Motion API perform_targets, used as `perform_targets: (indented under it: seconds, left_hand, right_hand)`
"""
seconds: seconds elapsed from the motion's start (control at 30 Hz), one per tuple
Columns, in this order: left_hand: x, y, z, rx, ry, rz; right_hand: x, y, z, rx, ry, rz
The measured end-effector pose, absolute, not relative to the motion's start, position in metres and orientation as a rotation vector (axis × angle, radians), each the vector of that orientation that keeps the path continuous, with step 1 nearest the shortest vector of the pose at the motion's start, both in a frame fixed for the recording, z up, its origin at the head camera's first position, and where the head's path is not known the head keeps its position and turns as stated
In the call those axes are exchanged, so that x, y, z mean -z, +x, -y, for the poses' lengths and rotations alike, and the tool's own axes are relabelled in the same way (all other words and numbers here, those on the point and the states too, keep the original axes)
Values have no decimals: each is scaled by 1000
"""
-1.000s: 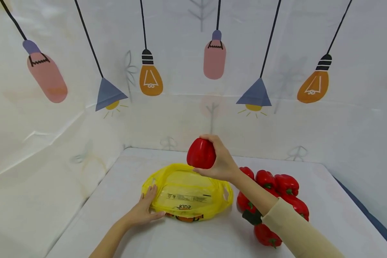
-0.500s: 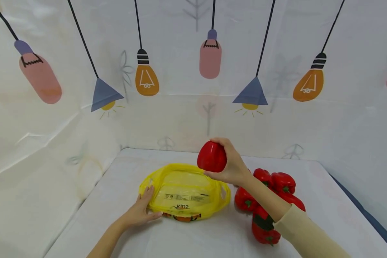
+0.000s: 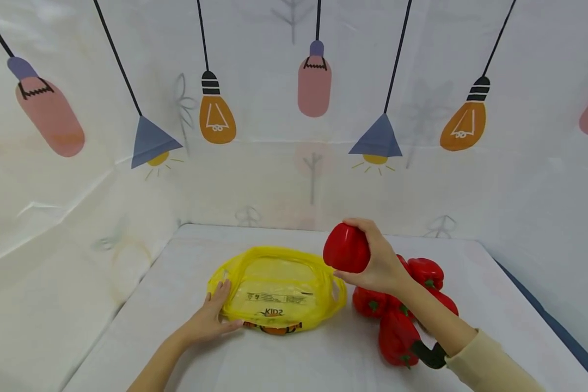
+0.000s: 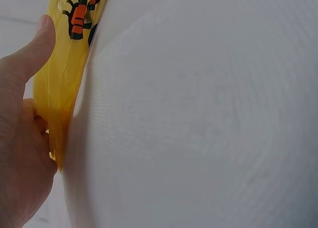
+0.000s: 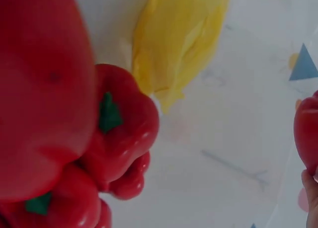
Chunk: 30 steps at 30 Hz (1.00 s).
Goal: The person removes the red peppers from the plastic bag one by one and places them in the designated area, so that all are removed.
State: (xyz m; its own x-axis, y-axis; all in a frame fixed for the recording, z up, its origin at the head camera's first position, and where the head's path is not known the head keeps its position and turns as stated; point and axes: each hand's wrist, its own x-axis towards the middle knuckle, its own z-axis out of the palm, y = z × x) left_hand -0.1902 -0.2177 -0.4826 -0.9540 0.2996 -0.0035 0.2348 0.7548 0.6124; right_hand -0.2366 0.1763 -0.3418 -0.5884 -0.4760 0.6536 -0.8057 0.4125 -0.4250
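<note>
A yellow plastic bag (image 3: 286, 291) with printed letters lies on the table in the head view, its mouth spread wide. My left hand (image 3: 208, 318) rests against the bag's left side with fingers extended. In the left wrist view, the thumb stands near the yellow film (image 4: 62, 84), and the other fingers are partly hidden behind it. Raised over the right end of the bag, my right hand (image 3: 378, 264) grips a red bell pepper (image 3: 347, 248) by its side. Several more red bell peppers (image 3: 397, 335) are heaped to the right of the bag, partly covered by the right forearm.
The white table (image 3: 284, 365) meets a white curtain (image 3: 274, 185) printed with lamps and bulbs at the back and left. A dark band (image 3: 428, 355) is at the right wrist. One pepper (image 5: 44, 89) looms large in the right wrist view.
My right hand has moved right and slightly down with the bell pepper, from over the bag's middle toward the heap. The left hand has stayed at the bag. The head view has shifted slightly.
</note>
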Motion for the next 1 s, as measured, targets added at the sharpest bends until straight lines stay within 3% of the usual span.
perform_targets:
  seconds: [0.23, 0.53, 1.0]
  left_hand:
    - [477, -192, 215, -973, 429, -2843]
    - [481, -196, 216, -977, 432, -2835]
    - [483, -198, 214, -994, 478, -2860]
  right_hand:
    - [348, -230, -198, -1019, 1018, 2223]
    - [325, -191, -209, -971, 917, 2239]
    - [369, -197, -265, -931, 710, 2315]
